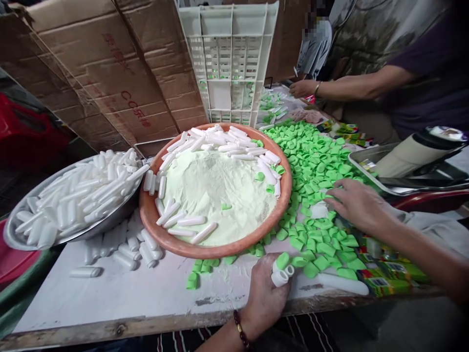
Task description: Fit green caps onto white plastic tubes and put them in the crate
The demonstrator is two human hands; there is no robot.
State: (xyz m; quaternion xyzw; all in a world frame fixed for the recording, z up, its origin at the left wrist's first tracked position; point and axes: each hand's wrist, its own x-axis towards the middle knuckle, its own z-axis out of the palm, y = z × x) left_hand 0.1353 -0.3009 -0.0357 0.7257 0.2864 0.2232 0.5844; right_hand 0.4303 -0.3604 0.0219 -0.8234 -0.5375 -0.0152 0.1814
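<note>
Left grip (pixel 263 299) at 6 o'clock, at the desk's near edge: fingers curled closed, holding short white plastic tubes (pixel 280 278) with open ends showing and a green cap (pixel 282 260) against them. Beaded bracelet (pixel 241 328) on that wrist.

Right grip (pixel 357 205) at 4 o'clock: open, fingers spread, palm down, resting on a heap of green caps (pixel 311 166), nothing held. Heap runs from about 1 to 5 o'clock; loose caps also lie along the base of the terracotta bowl (pixel 176 225) at centre.

Bowl holds pale green powder (pixel 216 195), with white tubes around its inner rim and a few caps on the powder. Steel bowl (pixel 73 234) at 9 o'clock is piled with white tubes, some touching the terracotta rim. More tubes lie loose on the white desk (pixel 110 303) below it. One long white tube (pixel 342 283) lies at 5 o'clock, just beside the caps.

White plastic crate (pixel 229 63) stands upright at 12 against cardboard sheets (pixel 110 73). Steel tray (pixel 403 166) at 3 o'clock. Printed packaging strips (pixel 388 276) at 5 o'clock. Co-worker's hand (pixel 302 88) at 1 o'clock, bangle on the wrist, purple sleeve.
</note>
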